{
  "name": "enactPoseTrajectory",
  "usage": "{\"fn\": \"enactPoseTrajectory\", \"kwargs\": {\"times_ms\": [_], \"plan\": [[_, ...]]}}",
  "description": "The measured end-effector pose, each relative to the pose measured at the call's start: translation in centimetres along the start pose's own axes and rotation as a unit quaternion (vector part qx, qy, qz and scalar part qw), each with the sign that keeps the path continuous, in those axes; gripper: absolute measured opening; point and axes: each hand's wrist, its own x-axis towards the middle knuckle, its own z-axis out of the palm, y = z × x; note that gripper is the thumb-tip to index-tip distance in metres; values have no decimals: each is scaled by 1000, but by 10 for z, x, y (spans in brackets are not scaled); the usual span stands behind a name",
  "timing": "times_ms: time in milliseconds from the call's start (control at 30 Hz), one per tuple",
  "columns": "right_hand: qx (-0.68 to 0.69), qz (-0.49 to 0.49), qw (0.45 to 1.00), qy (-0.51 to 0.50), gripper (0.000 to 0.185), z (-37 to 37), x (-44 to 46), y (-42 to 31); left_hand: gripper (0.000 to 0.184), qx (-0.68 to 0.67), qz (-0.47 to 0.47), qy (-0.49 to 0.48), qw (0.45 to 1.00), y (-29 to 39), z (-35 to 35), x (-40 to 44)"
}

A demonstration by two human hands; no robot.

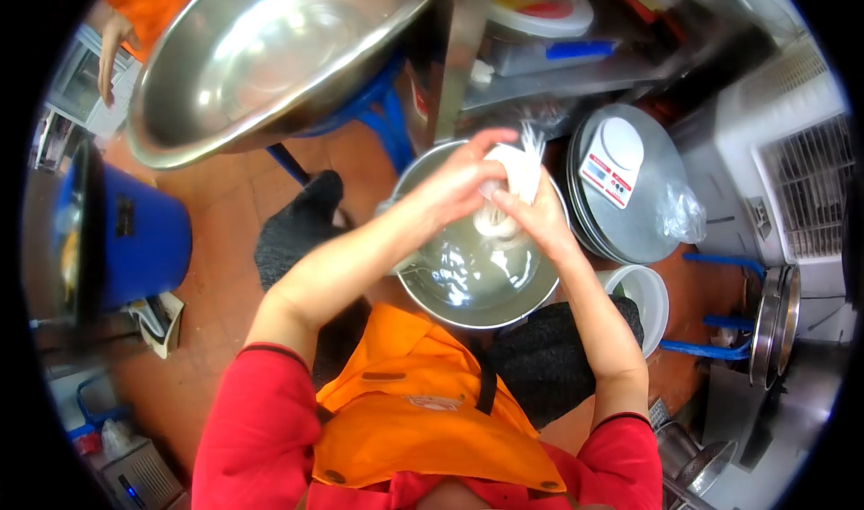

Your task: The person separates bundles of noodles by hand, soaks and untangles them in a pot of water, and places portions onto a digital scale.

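Between my two hands is a bundle of thin white strands (520, 170) that looks like noodles, its loose ends fanning out at the top. My left hand (466, 181) grips it from the left, with the index finger stretched along its upper side. From the right, my right hand (543, 215) closes round the lower part, thumb against the strands. Both hands are over a round metal pot (432, 305) of water between my knees. A pale clump hangs or lies just below the hands; I cannot tell whether it touches the water.
A large steel basin (270, 51) stands on a blue stool at upper left, near another person's hand (114, 55). A digital scale (615, 163) rests on stacked round lids at right, beside a white bucket (655, 307). A blue bin (148, 235) is at left.
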Motion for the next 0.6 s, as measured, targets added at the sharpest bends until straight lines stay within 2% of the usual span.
{"fn": "enactPoseTrajectory", "kwargs": {"times_ms": [100, 133, 233, 333, 467, 567, 600], "plan": [[-118, -20, 992, 34, 83, 6, 5, 24, 54, -4, 12, 25, 1000, -2, -7, 4], [-98, -26, 994, 48, 93, 10, 8, 30, 55, 1, 17, 27, 1000, -3, -9, 5], [19, -10, 999, 47, 91, 16, 11, 38, 56, 22, 21, 32, 999, -8, -14, 10], [147, 81, 986, 22, 95, 18, 7, 28, 57, 46, 20, 33, 998, -8, -12, 8], [242, 134, 959, -57, 76, -1, 10, 24, 59, 22, 6, 16, 1000, -2, -12, 6], [256, 153, 950, -88, 64, -10, 11, 13, 60, 56, -1, 11, 998, 6, -14, 3], [241, 149, 956, -76, 52, -12, 10, 12, 60, 76, -6, 10, 997, 6, -14, 2]]}}
